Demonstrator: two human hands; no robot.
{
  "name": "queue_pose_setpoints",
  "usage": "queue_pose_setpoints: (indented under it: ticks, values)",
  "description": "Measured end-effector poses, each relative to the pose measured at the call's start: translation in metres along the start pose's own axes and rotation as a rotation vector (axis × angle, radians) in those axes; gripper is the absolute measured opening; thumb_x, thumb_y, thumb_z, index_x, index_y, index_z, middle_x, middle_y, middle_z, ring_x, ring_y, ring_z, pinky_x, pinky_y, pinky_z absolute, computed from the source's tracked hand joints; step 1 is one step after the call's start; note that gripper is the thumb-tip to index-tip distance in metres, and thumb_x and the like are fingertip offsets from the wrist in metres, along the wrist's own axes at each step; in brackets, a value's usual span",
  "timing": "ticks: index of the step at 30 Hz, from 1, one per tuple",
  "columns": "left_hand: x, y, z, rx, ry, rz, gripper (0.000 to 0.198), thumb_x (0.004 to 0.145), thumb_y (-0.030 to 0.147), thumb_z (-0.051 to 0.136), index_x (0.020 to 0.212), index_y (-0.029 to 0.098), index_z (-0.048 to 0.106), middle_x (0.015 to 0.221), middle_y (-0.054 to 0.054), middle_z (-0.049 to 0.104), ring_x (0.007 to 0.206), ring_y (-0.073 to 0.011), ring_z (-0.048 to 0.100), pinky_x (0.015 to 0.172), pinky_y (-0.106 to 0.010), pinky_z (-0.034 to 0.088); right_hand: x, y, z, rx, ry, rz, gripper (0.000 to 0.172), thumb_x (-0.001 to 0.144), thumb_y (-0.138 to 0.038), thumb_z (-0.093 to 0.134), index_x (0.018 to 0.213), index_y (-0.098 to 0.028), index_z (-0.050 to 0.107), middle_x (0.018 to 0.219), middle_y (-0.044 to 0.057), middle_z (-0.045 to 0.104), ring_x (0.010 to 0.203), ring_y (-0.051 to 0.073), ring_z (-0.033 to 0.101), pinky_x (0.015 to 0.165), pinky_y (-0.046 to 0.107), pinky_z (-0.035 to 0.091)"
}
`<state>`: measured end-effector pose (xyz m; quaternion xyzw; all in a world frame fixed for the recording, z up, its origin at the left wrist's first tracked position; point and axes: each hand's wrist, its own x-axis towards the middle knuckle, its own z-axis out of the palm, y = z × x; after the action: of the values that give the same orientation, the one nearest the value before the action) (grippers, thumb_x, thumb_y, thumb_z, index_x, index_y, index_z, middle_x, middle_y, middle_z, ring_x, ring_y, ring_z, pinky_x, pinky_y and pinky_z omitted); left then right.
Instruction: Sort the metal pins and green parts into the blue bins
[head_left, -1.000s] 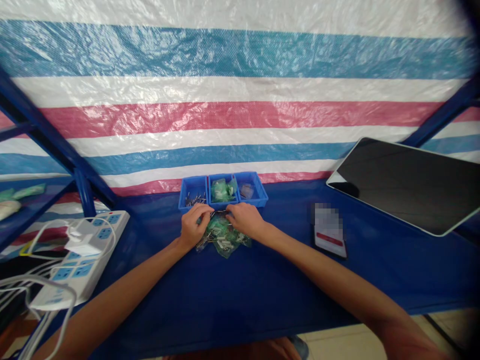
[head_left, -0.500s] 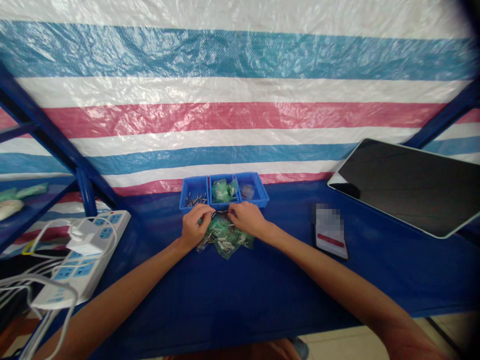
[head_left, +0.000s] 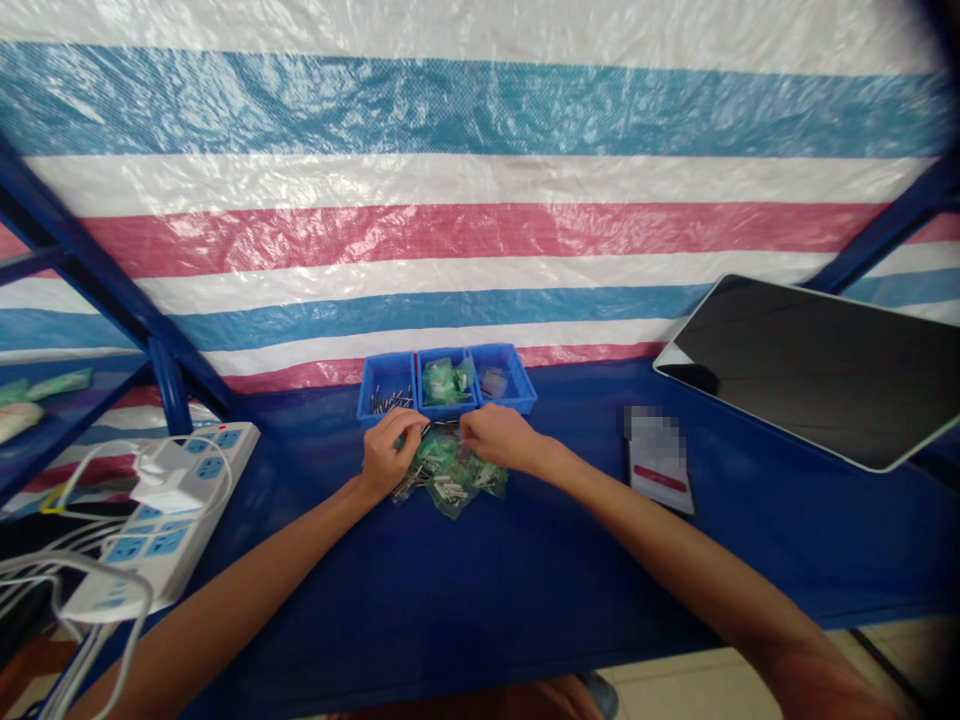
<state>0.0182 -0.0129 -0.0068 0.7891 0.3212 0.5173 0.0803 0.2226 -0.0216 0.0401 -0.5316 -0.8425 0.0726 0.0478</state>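
Over a pile of green plastic bags (head_left: pixel 454 490) on the blue table, both my hands work close together. My left hand (head_left: pixel 390 455) is closed in a pinch at the pile's left side, with a small dark tip showing at its fingertips. Across the pile, my right hand (head_left: pixel 501 437) has its fingers curled together and pointing down; what they grip is hidden. Short silvery metal pieces (head_left: pixel 452 489) show in and around the bags. Just behind stand three joined blue bins: the left bin (head_left: pixel 365 390) holds thin metal pins, the middle bin (head_left: pixel 447 411) green bags, the right bin (head_left: pixel 525 385) small clear bags.
A white power strip (head_left: pixel 187 540) with plugs and cables lies at the left. On the right are a phone (head_left: pixel 660 480) and a dark-screened monitor (head_left: pixel 817 370). Blue frame bars (head_left: pixel 169 385) and a striped plastic sheet (head_left: pixel 480 235) stand behind the table.
My right hand has turned and curled its fingers further down toward the bags. My left hand has stayed nearly in place, still pinched.
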Motion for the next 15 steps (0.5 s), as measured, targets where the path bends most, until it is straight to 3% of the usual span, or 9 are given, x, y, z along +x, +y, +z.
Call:
queue_pose_setpoints:
  ticks: [4, 8, 11, 15]
  values:
    - [0.001, 0.002, 0.000, 0.001, -0.002, -0.032, 0.013, 0.088, 0.017, 0.051, 0.093, 0.016, 0.063, 0.090, -0.005, 0.064, 0.081, -0.0126, 0.060, 0.071, -0.024, 0.049, 0.000, -0.005, -0.002, 0.212, 0.229, 0.068, 0.015, 0.084, -0.029, 0.055, 0.084, -0.019, 0.066, 0.070, 0.003, 0.065, 0.068, 0.017, 0.059, 0.062, 0.024, 0.039]
    - [0.003, 0.003, -0.001, -0.021, -0.032, -0.057, 0.018, 0.088, 0.025, 0.053, 0.102, 0.017, 0.062, 0.096, -0.007, 0.063, 0.077, -0.0123, 0.059, 0.066, -0.023, 0.050, -0.002, -0.016, 0.019, 0.633, 0.526, 0.055, 0.022, 0.089, -0.035, 0.049, 0.085, -0.018, 0.062, 0.056, -0.004, 0.051, 0.052, 0.011, 0.047, 0.055, 0.022, 0.035]
    - [0.004, 0.003, 0.000, -0.033, -0.083, -0.022, 0.017, 0.086, 0.026, 0.057, 0.098, 0.017, 0.064, 0.090, -0.006, 0.064, 0.071, -0.0114, 0.058, 0.062, -0.023, 0.049, -0.002, -0.019, 0.042, 0.898, 0.612, 0.023, 0.025, 0.087, -0.040, 0.051, 0.084, -0.017, 0.062, 0.055, -0.006, 0.044, 0.050, 0.010, 0.041, 0.051, 0.021, 0.033]
    - [0.003, 0.001, 0.002, 0.006, -0.104, 0.029, 0.014, 0.086, 0.026, 0.057, 0.093, 0.018, 0.066, 0.084, -0.004, 0.067, 0.070, -0.0122, 0.059, 0.065, -0.025, 0.049, 0.002, -0.016, 0.059, 1.042, 0.660, 0.065, 0.030, 0.085, -0.045, 0.052, 0.088, -0.017, 0.063, 0.055, -0.006, 0.041, 0.049, 0.010, 0.038, 0.048, 0.020, 0.031]
